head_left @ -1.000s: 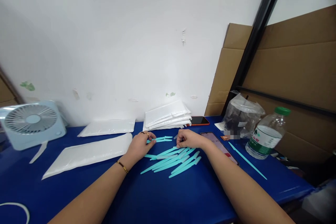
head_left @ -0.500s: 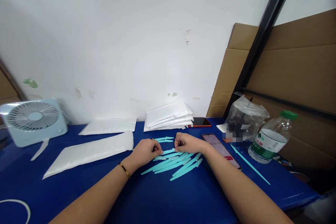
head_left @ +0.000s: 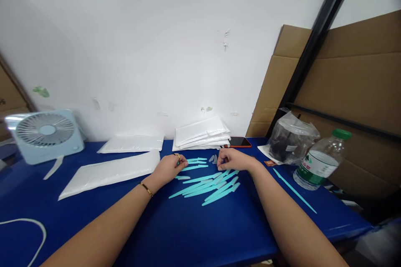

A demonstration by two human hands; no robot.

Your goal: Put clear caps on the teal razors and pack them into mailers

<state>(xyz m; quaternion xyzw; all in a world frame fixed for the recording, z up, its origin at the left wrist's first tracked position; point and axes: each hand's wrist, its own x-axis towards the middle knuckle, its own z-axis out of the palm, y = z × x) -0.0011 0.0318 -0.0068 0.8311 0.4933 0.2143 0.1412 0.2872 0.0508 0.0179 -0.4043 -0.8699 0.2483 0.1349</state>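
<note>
Several turquoise razor-like sticks [head_left: 203,185] lie in a loose pile on the blue table [head_left: 188,229]. Behind the pile, a few more sticks [head_left: 197,162] lie side by side, and my left hand [head_left: 169,169] has its fingers pinched at the left end of one of them. My right hand [head_left: 233,160] is closed at the fingertips just beyond the pile; what it holds, if anything, is too small to tell. Small clear caps [head_left: 213,159] lie just left of its fingers.
White padded envelopes [head_left: 109,173] lie at left, and a stack of them [head_left: 202,133] stands by the wall. A fan [head_left: 46,133] is far left. Phone [head_left: 239,142], bagged cup [head_left: 290,139], bottle [head_left: 322,162] and a single stick [head_left: 294,190] are at right.
Both hands have moved apart, the left leftward and the right slightly rightward. A stick that lay between them now lies among the back sticks. Clear caps now show beside the right hand.
</note>
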